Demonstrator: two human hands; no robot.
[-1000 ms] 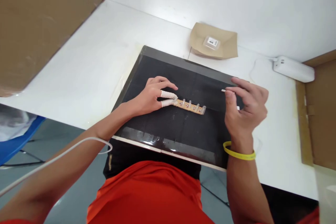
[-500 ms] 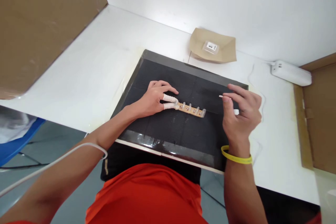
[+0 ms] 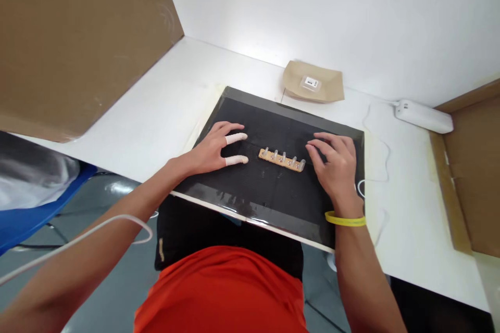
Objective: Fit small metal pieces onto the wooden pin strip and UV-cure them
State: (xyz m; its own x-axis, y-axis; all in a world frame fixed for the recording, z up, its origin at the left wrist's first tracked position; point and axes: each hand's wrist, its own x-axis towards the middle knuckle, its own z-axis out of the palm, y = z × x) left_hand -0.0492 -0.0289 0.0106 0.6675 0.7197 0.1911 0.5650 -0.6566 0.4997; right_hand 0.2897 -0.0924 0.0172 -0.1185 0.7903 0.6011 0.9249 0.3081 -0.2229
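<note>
A narrow wooden strip (image 3: 280,160) with several clear upright pegs and small shiny bits lies on the black mat (image 3: 250,187). Left of the strip, apart from it, my left hand (image 3: 219,148) rests on the mat with its fingers spread and nothing in it; thumb and index finger wear white covers. To the right of the strip my right hand (image 3: 335,161) is over the mat, thumb and index fingertips close together. Whatever those fingertips may hold is too small to make out.
Behind the mat stands a brown paper tray (image 3: 332,87) with a labelled clear box (image 3: 311,83). A white power strip (image 3: 424,116) with a cable lies at the back right. Cardboard panels (image 3: 78,41) flank the table on both sides.
My left hand has let go of the strip's left end and moved left, its fingers spreading. My right hand has lowered and moved left, nearer the strip; the thin white piece no longer shows.
</note>
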